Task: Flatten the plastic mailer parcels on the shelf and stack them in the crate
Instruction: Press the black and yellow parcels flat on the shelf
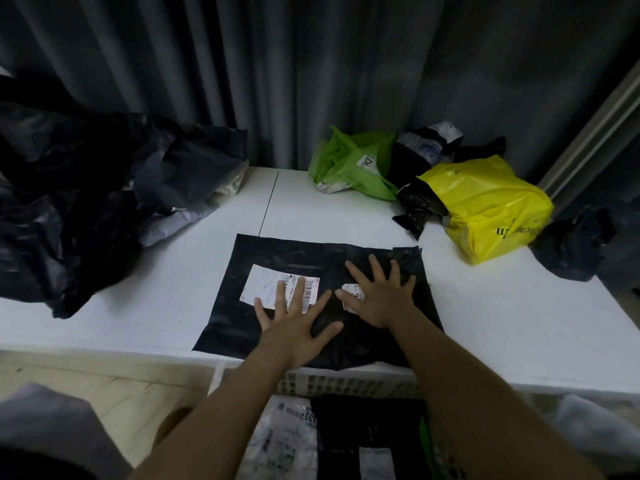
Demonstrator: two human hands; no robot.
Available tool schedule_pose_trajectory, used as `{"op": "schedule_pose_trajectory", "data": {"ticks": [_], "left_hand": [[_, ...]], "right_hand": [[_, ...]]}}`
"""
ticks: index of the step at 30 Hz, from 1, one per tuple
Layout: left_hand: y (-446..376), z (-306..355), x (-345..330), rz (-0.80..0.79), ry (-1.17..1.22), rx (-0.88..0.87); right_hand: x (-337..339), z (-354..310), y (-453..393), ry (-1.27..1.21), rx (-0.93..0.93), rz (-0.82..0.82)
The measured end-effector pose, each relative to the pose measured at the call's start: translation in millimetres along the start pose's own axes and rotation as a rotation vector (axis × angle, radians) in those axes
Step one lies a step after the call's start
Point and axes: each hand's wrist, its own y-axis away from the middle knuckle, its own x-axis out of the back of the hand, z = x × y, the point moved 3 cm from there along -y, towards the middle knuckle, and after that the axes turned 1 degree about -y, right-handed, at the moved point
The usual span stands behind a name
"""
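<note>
A black plastic mailer [311, 299] lay spread flat on the white shelf [502, 306], near its front edge and roughly at its middle. Both hands pressed down on it with fingers straight and splayed, gripping nothing. The left hand [294, 320] rested partly over a white shipping label [273, 285] on the mailer's left half. The right hand [381, 296] lay just beside it on the right half, its thumb touching a smaller white label [351, 294].

Below the shelf's front edge, between the person's forearms, sat a white slatted crate [346, 382] holding flattened mailers, white and black.

Farther out, a heap of crumpled dark mailers [86, 202] covered the far left of the shelf. At the far right sat a green mailer [349, 161], a black-and-white parcel [426, 147] behind it, and a bulging yellow parcel [491, 209] nearer. A grey curtain [311, 64] hung behind everything.
</note>
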Motion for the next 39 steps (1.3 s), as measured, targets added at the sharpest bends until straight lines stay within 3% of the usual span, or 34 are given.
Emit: {"op": "schedule_pose_trajectory", "data": {"ticks": [4, 7, 16, 25, 30, 35, 39], "left_hand": [[0.0, -2.3, -5.1, 0.093, -0.052, 0.004], [-0.2, -2.9, -9.1, 0.171, -0.083, -0.006], [-0.7, -4.4, -14.7, 0.226, -0.083, -0.012], [11.8, -22.5, 0.4, 0.236, -0.143, 0.124], [25.0, -48.2, -0.7, 0.158, -0.072, 0.218], [19.9, -47.6, 10.4, 0.031, -0.106, 0.236], [-4.6, -33.8, 36.7, 0.058, -0.085, 0.157]], "right_hand": [[15.3, -1.7, 23.6, 0.046, 0.043, -0.094], [4.1, 2.0, 50.1, 0.079, 0.059, -0.074], [-44.2, 8.1, 61.4, -0.018, 0.043, 0.217], [-46.7, 5.8, 57.7, -0.017, 0.041, 0.262], [-43.1, 4.1, 61.2, -0.002, 0.028, 0.212], [-17.8, 3.9, 60.4, 0.051, 0.031, 0.099], [9.7, 1.2, 40.5, 0.028, 0.031, 0.203]]}}
